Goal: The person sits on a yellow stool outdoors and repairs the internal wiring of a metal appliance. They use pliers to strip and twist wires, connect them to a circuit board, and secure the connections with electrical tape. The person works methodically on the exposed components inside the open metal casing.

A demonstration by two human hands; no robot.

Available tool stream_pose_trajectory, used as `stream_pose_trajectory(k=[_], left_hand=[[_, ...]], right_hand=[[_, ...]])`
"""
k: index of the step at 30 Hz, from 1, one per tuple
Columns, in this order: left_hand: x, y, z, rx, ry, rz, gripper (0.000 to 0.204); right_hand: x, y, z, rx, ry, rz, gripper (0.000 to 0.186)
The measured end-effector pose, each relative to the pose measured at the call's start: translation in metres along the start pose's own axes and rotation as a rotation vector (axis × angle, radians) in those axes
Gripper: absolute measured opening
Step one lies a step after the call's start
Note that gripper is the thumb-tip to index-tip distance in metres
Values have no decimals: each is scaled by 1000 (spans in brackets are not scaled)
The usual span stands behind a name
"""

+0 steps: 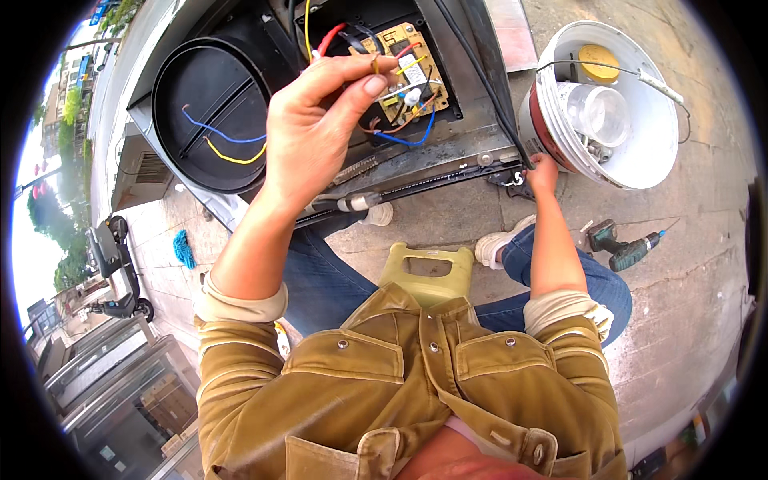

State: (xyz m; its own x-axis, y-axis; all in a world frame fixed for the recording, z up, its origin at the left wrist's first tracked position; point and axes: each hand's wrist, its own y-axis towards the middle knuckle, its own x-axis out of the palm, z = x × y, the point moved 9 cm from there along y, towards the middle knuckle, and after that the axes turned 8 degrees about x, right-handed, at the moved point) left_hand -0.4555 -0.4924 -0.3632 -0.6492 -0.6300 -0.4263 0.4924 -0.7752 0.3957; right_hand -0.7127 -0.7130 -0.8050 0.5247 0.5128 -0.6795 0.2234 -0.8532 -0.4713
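My left hand (316, 132) is raised over the open metal housing (472, 148), thumb and forefinger pinched together. What lies between the fingertips is too small to make out. Just behind them, a tan circuit board (436, 76) sits in a black recess, with red, yellow, blue, brown and white wires around it. At the housing's near right corner, my right hand (542, 174) is closed around the lower end of a black cable (480, 72). Left of the board is a round black drum-like opening (212, 120), where a blue wire (224, 138) and a yellow wire (232, 158) hang loose.
A white bucket (652, 144) holding clear plastic cups and a yellow lid stands right of the housing. A cordless drill (620, 244) lies on the pavement. Between my legs is a yellow-green plastic stool (428, 276). A blue cloth (183, 250) and a parked scooter (120, 268) are to the left.
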Motion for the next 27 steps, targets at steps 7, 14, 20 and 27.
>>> stream_pose_trajectory(k=[7,14,20,27], left_hand=[[-2,-2,28,381,322,143,17],[-4,-3,26,436,297,120,14],[-5,-9,24,422,274,90,14],[0,-10,21,393,281,64,16]], right_hand=[[-130,-122,-84,-193,509,126,9],[-191,-314,-200,-591,422,-62,5],[-236,-400,-270,-1071,108,354,12],[-239,-425,-271,-1163,31,457,13]])
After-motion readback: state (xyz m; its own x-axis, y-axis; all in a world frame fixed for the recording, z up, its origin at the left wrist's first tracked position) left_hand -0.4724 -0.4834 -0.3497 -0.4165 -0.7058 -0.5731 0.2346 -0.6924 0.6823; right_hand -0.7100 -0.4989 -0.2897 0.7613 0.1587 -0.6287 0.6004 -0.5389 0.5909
